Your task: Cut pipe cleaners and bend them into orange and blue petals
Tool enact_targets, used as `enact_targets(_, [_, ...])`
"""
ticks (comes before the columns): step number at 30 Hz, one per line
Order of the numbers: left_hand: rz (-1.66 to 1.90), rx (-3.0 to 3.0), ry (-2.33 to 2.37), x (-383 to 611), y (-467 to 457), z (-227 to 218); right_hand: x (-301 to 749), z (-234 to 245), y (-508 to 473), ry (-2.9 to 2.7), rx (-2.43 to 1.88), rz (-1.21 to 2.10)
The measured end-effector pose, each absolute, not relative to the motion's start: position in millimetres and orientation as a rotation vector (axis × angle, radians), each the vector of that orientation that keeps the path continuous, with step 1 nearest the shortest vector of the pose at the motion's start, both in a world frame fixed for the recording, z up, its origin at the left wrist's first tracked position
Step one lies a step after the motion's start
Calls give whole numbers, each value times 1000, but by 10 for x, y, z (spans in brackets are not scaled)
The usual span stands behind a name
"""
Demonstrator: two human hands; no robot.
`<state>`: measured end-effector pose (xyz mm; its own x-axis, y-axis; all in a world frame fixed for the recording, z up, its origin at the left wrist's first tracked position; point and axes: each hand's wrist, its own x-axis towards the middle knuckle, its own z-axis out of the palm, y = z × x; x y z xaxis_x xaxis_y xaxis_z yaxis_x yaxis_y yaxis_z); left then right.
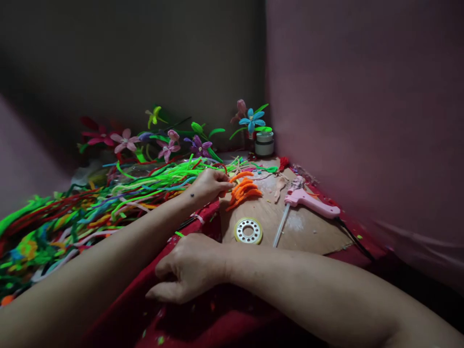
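Note:
My left hand (212, 186) reaches forward to the near edge of a board, its fingers pinched together. Its fingertips are right beside a small pile of curved, fuzzy orange pipe cleaner pieces (244, 191); whether one is between them I cannot make out. Closer to me, my right hand (190, 268) hovers over the red cloth (195, 321) with its fingers curled in and the thumb pointing left. A short green stub (179, 234) shows just past its knuckles; I cannot tell if it is held. The inside of that hand is hidden.
Many coloured pipe cleaners (155, 181) spread across the left. On the brown board (308, 237) lie a tape roll (248, 231) and a pink glue gun (311, 202) with its glue stick and cord. Fuzzy flowers (125, 141) and a small jar (264, 144) stand by the wall.

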<state>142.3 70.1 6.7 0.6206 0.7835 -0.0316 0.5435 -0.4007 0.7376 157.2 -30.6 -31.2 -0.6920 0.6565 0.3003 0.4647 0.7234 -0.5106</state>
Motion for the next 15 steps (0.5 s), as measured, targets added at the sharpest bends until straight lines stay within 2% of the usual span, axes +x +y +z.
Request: enact_targets(15, [317,2252,1144,1690,885,-60,1589,-330,-252,-2421,-880,535])
